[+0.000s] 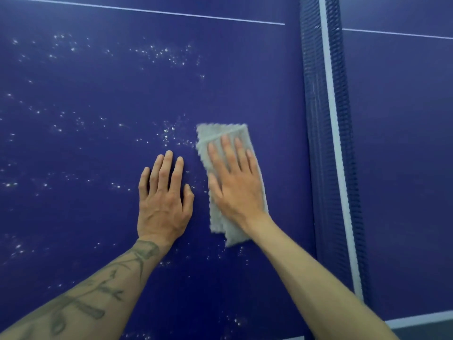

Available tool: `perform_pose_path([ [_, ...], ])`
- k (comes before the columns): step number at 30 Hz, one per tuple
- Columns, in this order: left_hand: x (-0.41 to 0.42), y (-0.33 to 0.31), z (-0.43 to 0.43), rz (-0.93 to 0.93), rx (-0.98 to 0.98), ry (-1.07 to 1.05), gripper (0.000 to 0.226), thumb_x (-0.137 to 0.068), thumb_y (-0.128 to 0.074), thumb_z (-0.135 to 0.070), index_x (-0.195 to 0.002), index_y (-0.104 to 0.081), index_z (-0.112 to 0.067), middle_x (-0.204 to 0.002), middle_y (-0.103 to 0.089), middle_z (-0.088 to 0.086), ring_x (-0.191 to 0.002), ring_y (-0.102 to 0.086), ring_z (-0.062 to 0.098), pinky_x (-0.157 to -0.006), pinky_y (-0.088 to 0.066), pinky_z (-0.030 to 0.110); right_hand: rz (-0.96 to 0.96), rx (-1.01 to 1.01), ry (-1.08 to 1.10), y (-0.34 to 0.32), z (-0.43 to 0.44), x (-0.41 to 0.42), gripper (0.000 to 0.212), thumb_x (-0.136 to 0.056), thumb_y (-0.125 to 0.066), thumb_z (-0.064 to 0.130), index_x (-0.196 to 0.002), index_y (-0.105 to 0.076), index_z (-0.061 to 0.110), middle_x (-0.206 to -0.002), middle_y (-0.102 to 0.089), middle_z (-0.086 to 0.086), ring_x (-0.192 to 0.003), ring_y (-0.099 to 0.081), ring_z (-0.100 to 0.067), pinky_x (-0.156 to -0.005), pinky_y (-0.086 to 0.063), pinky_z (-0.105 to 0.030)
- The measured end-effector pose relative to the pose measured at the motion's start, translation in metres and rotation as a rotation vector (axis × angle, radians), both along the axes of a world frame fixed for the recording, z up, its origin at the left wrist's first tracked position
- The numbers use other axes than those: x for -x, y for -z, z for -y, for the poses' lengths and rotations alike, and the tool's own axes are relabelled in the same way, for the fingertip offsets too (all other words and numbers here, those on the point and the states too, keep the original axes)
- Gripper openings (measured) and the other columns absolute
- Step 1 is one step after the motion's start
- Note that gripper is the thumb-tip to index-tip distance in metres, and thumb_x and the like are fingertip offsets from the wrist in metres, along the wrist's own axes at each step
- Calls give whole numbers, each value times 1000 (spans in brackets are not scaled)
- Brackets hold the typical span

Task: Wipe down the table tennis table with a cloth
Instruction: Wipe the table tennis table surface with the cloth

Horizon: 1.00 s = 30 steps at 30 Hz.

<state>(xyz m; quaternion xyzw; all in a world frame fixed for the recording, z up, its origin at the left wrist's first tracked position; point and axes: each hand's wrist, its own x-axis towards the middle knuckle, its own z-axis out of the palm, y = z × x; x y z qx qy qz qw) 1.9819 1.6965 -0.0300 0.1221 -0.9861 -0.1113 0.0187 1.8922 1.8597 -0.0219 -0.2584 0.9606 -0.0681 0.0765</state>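
right hand point(236, 190) flat on cloth point(215, 212), edges blurred

Surface point(245, 69): deep blue, white boundary lines, scattered white specks. Cloth point(215, 138): pale grey, scalloped edge. Net point(328, 143): dark blue mesh, white band. Left forearm point(98, 290): dark tattoo.

— Where did the head camera look from?
— From above the table point(103, 148), close, facing almost straight down, with both forearms reaching in from the bottom edge.
— And the net point(328, 133)?
— It ran along the right; the table's near edge showed, perhaps, at the bottom right corner.
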Motion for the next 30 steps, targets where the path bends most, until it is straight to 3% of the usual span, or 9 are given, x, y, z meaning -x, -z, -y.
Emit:
perform_pose_path([
  [3, 0, 1, 1, -3, -11, -3, 60, -106, -38, -30, -162, -35, -8, -172, -26, 13, -160, -22, 30, -130, -18, 55, 19, -38, -18, -2, -54, -17, 66, -112, -31, 41, -172, -11, 24, -180, 0, -4, -166, 4, -24, -134, -10, -52],
  [9, -1, 1, 1, 4, -2, 4, 60, -107, -37, -31, -162, -33, -8, -172, -25, 14, -160, -21, 31, -131, -15, 53, 2, -31, 508, 0, -68, 33, 66, -110, -17, 45, -172, -8, 25, -180, -1, -5, -166, 3, -25, -133, -7, -53],
  [11, -1, 1, 0, 6, 1, 3, 60, -107, -38, -30, -162, -34, -8, -172, -25, 14, -161, -21, 31, -131, -15, 53, -25, -13, 432, 1, -36, 30, 67, -110, -21, 44, -172, -12, 22, -179, -4, -9, -166, -1, -29, -133, -8, -54],
  [13, 0, 1, 0, 5, 3, 5, 60, -107, -38, -31, -163, -33, -8, -172, -25, 14, -161, -21, 30, -131, -15, 54, -16, -2, 203, 1, -17, 2, 66, -110, -28, 41, -172, -14, 22, -180, -5, -8, -166, -1, -29, -133, -9, -53],
  [16, -1, 0, 0, -10, -2, 3, 60, -107, -37, -31, -162, -33, -8, -172, -25, 14, -160, -21, 30, -131, -15, 53, 28, -25, -41, -3, -42, -38, 66, -111, -35, 39, -172, -15, 24, -180, -2, -5, -166, 1, -25, -134, -10, -50],
  [20, 1, 0, 0, -9, -10, -2, 60, -107, -38, -30, -162, -33, -8, -172, -25, 14, -160, -21, 31, -131, -14, 53, 33, -60, 241, -2, -92, -2, 66, -110, -27, 40, -172, -12, 24, -180, -2, -4, -166, 3, -23, -133, -12, -54],
  [23, 0, 0, -1, -7, -8, 2, 60, -107, -39, -30, -162, -33, -8, -172, -25, 14, -160, -21, 31, -131, -13, 53, 3, -43, 432, -1, -69, 33, 66, -110, -20, 42, -172, -7, 24, -180, -2, -7, -166, 2, -25, -133, -9, -53],
  [27, 0, 0, -1, -17, 4, 1, 60, -107, -39, -30, -162, -33, -9, -172, -26, 13, -161, -21, 30, -131, -14, 53, -7, 11, 181, 2, -14, -2, 67, -109, -27, 40, -172, -13, 21, -180, -4, -8, -166, 1, -28, -134, -6, -50],
  [30, 0, -1, -2, -31, -2, 3, 59, -107, -39, -30, -162, -34, -9, -171, -26, 13, -160, -21, 30, -131, -14, 52, 15, -11, -42, -2, -37, -59, 64, -111, -31, 39, -172, -16, 23, -180, -5, -7, -166, 0, -26, -134, -11, -50],
])
